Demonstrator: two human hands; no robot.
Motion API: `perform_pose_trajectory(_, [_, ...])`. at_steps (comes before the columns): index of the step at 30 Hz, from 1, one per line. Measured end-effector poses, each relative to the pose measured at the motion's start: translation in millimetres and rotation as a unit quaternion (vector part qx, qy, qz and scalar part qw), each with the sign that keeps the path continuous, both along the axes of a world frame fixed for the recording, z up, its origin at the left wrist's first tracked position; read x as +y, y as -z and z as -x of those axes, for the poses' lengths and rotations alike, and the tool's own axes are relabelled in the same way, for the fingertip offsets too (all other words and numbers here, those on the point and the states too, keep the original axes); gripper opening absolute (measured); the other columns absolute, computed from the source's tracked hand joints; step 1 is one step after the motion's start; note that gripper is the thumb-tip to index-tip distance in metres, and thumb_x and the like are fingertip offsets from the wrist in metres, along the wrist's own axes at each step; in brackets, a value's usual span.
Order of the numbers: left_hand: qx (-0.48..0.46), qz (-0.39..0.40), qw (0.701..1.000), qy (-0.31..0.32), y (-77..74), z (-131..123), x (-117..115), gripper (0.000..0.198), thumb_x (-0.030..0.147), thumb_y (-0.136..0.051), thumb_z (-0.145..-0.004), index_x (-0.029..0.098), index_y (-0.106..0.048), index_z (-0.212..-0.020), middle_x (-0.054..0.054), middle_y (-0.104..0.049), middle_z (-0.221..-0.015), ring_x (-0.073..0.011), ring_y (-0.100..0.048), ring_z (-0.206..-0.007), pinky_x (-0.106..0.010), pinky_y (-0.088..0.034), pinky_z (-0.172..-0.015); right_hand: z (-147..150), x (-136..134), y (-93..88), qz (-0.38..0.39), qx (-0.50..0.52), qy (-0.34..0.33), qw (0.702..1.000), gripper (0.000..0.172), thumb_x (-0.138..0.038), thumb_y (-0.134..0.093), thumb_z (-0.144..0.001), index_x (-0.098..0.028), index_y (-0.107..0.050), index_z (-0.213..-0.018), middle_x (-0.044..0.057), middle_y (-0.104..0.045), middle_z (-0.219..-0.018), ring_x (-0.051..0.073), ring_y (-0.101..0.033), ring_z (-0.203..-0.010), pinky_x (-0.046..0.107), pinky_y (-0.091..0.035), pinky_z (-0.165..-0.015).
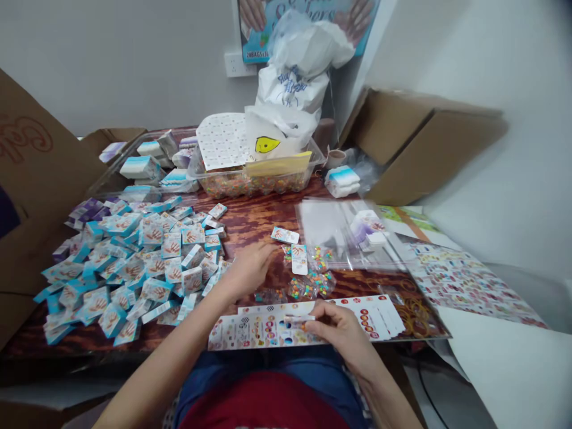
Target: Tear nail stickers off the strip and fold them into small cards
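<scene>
My right hand (337,333) is closed in a pinch on a small thin white piece (298,319) with some orange at its end, seen nearly edge-on, so its kind is unclear. It hovers over the printed sticker strips (268,330) along the table's front edge. My left hand (252,268), smeared by motion, reaches over the bare wood right of the heaped small boxes; what its fingers do is not visible. Just beyond lie small clear bags of colourful beads (310,285), a white-and-blue card with a hand picture (299,259) and a similar one (285,235).
Many small blue-and-white boxes (152,262) are heaped at left. Behind stands a clear plastic tub (263,183) of bagged beads. Rubber bands (413,316) lie at the right corner, near a printed sheet (469,280). Cardboard boxes (415,143) flank the table.
</scene>
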State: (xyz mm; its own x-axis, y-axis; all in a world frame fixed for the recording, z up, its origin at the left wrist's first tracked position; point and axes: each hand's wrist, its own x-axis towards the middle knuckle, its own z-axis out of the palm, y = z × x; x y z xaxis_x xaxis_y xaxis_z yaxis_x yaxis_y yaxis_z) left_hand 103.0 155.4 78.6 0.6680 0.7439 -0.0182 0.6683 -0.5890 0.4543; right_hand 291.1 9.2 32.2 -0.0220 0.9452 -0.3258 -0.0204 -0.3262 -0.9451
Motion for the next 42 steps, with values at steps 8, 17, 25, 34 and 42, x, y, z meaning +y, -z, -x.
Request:
perform_pose_trajectory(8, [0.088,-0.086,0.992,-0.001,39.9,-45,61,0.044,0.0,-0.038,-0.086,0.016,-0.053,-0.125,-0.015,-0.057,-0.12,-0.0258,-0.054,-0.111,-0.039,-0.042,-0.095,15,-8,-0.1,0.021,0.046,-0.01,0.999,0.027,-0.034,-0.077,-0.068,-0.018,-0.056,-0.063,-0.005,-0.046,-0.057,0.009,-0.038,-0.053,0.023,-0.027,-0.051])
perform_pose_trajectory(17, [0.065,-0.046,0.993,-0.091,39.3,-27,45,0.024,0.016,-0.049,-0.089,0.01,-0.053,-0.112,-0.021,-0.055,-0.119,-0.0334,-0.049,-0.117,-0.046,-0.04,-0.097,53,6,-6.4,0.015,0.107,-0.067,0.992,0.03,-0.036,-0.081,-0.062,-0.018,-0.058,-0.062,-0.005,-0.051,-0.053,0.009,-0.039,-0.05,0.022,-0.026,-0.048])
perform_pose_trajectory(25, [-0.112,0.118,0.968,-0.191,18.1,-3,39,0.025,0.018,-0.046,-0.089,0.013,-0.053,-0.113,-0.015,-0.064,-0.103,-0.0304,-0.064,-0.099,-0.046,-0.051,-0.085,58,0,-3.2,-0.017,0.094,-0.022,0.995,0.035,-0.044,-0.083,-0.062,-0.017,-0.061,-0.064,-0.005,-0.052,-0.055,0.008,-0.039,-0.05,0.021,-0.027,-0.049])
perform_pose_trajectory(34, [-0.327,0.399,0.837,-0.185,20.4,49,-64,0.039,0.051,-0.039,-0.092,0.015,-0.054,-0.096,-0.002,-0.059,-0.074,-0.0126,-0.062,-0.052,-0.024,-0.052,-0.048,27,38,-35.4,-0.102,0.077,0.126,0.984,0.032,-0.042,-0.082,-0.065,-0.018,-0.061,-0.066,-0.003,-0.051,-0.056,0.009,-0.041,-0.05,0.021,-0.031,-0.046])
perform_pose_trajectory(42, [-0.358,0.459,0.798,-0.159,13.4,73,-92,0.046,0.055,-0.06,-0.083,0.014,-0.063,-0.101,0.001,-0.06,-0.069,-0.0106,-0.058,-0.049,-0.021,-0.048,-0.048,46,46,-32.0,-0.051,0.052,0.012,0.997,0.035,-0.045,-0.079,-0.064,-0.017,-0.057,-0.063,-0.005,-0.047,-0.054,0.007,-0.036,-0.049,0.022,-0.026,-0.047])
